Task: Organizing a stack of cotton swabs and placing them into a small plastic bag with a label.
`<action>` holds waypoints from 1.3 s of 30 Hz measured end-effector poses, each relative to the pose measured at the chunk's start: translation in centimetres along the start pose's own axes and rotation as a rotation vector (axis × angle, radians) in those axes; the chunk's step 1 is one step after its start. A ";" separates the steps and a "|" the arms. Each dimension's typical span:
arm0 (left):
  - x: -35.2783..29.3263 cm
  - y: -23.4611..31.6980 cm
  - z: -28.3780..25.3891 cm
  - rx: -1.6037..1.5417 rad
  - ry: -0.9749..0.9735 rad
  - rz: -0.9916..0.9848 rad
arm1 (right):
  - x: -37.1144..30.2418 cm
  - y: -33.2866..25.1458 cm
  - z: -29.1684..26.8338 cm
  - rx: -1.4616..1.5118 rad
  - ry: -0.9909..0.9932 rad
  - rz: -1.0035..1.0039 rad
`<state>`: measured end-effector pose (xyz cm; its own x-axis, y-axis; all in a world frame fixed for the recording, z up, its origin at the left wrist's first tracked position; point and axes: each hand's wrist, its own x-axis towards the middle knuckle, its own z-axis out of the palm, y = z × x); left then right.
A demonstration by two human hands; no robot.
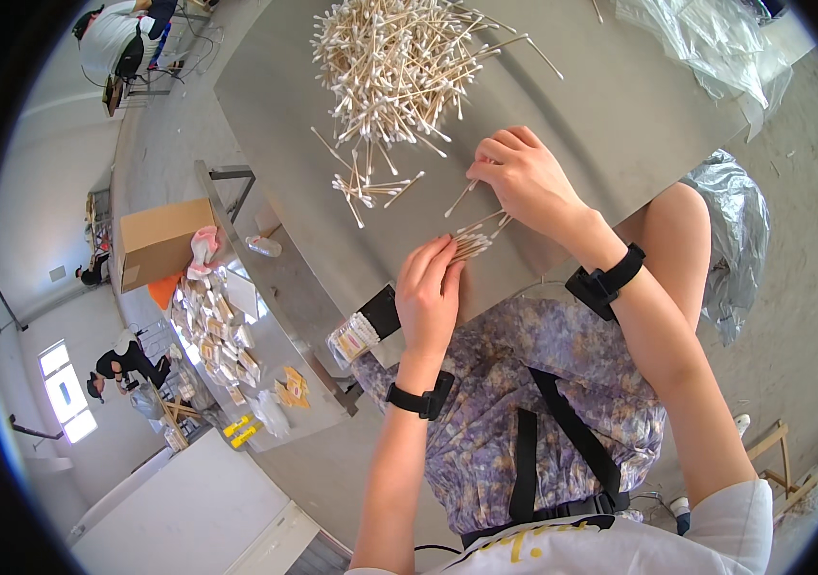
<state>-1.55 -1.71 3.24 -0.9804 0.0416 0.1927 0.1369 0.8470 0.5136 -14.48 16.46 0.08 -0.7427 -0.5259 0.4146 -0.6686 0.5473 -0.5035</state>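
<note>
A large heap of cotton swabs (385, 72) with pale wooden sticks and white tips lies at the far side of the grey metal table (279, 115). A few loose swabs (366, 187) are scattered just nearer than the heap. My left hand (426, 292), by the near edge, is closed round a small bunch of cotton swabs (472, 246), their white ends showing past the fingertips. Beyond it and to the right, my right hand (529, 182) pinches a cotton swab (459, 200) that slants down toward the tabletop. A couple more swabs lie between both hands.
Left of my left hand, a clear pack of swabs (353, 338) sits beside a black flat object (382, 311). Crumpled clear plastic (715, 48) covers the far right corner. A second table (303, 407) on the left bears many small packs and a cardboard box (167, 241). Other people work farther off.
</note>
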 end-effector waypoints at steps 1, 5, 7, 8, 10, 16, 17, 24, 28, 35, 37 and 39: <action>0.0 0.0 0.0 -0.001 0.000 0.001 | -0.1 0.2 -0.1 0.000 -0.008 -0.013; -0.2 0.2 -0.2 0.008 -0.011 -0.013 | -0.4 -0.3 0.0 0.035 -0.037 -0.077; -0.2 0.3 -0.3 0.006 -0.024 -0.033 | -0.5 -1.3 0.5 0.077 -0.104 -0.105; -0.1 0.3 -0.4 0.064 0.009 0.010 | -0.6 -1.6 0.7 0.118 -0.171 -0.134; -0.1 0.1 -0.3 0.119 0.045 0.055 | -0.8 -1.6 0.8 0.135 -0.119 -0.151; -0.3 -0.4 -0.2 0.053 -0.018 0.005 | -1.9 -0.9 -1.7 0.171 -0.079 -0.092; -0.2 -0.4 -0.2 0.044 -0.013 0.002 | -2.1 -0.7 -2.0 0.145 -0.123 -0.081; -0.3 -0.6 -0.2 0.035 -0.001 0.007 | -2.0 -0.8 -1.5 0.109 -0.204 -0.050; -0.8 -1.0 -0.5 0.030 0.017 -0.002 | -1.6 0.2 -2.1 0.139 -0.142 0.011; -1.8 -0.2 -0.3 0.034 0.003 0.018 | -1.3 -0.6 0.5 0.044 0.026 0.044; -2.1 -0.1 0.0 0.037 -0.010 0.020 | -1.1 -2.7 1.7 0.170 -0.136 -0.107; -2.2 0.4 0.5 0.081 0.055 -0.078 | -1.3 -4.0 1.8 0.344 -0.215 -0.052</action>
<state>0.62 -1.22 2.59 -0.9780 -0.0531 0.2017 0.0468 0.8865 0.4603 -10.74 13.80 0.18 -0.6589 -0.6911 0.2970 -0.6266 0.2857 -0.7251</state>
